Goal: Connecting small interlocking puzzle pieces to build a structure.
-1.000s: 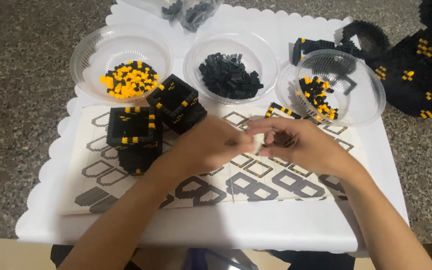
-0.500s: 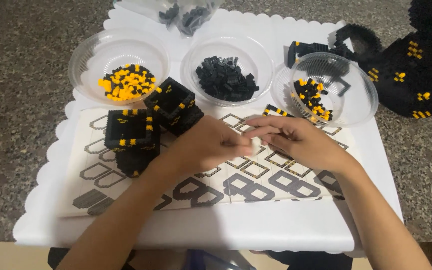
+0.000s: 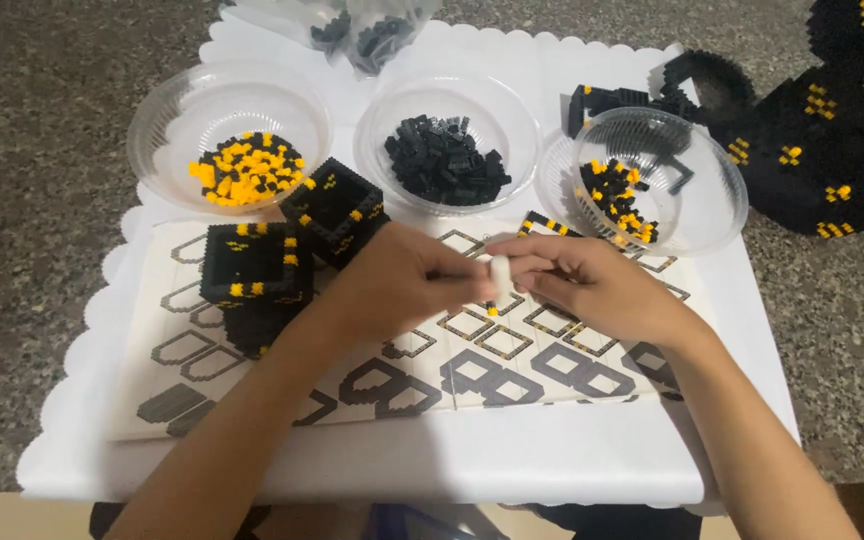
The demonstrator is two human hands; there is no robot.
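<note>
Both hands (image 3: 497,280) now meet lower (fingertips touching) over the instruction sheet (image 3: 512,370).

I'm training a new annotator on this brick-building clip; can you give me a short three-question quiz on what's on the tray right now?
1. True or false: the middle bowl holds only black pieces.
2. Which bowl holds mostly yellow pieces? A) left bowl B) middle bowl C) right bowl
3. Fill in: both hands meet above the printed ____ sheet on the white tray.

Key
1. True.
2. A. The right bowl holds a black and yellow mix.
3. Pattern. The left hand and right hand pinch something small and pale between their fingers; what it is cannot be told.
</note>
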